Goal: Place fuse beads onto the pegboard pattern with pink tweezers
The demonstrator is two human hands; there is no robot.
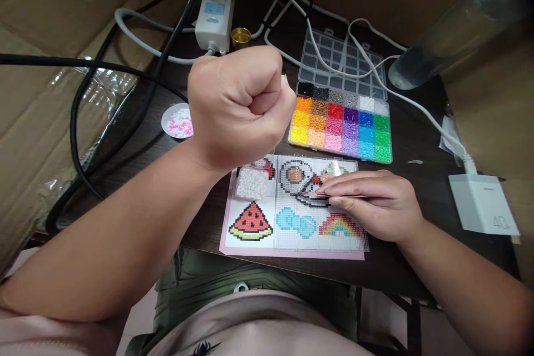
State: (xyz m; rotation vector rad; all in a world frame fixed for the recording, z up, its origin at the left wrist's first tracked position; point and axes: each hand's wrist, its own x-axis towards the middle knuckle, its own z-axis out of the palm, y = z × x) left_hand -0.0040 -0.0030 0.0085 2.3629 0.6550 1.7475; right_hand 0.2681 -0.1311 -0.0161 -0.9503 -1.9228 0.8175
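Step in hand, by my judgement: bead placement on the clear pegboard (321,228), which lies over a pattern sheet (250,221) at 6 o'clock on the tabletop (417,133). Right hand (375,203) rests on the board, pinching tweezers (329,195) whose tips sit at the egg motif. Left hand (240,105) is raised, clenched in a fist; contents not visible. Bead box (342,122) sits at 12 o'clock of the board. Next placement calls for fine tip alignment. Charger (481,203) at 3 o'clock reads "40".
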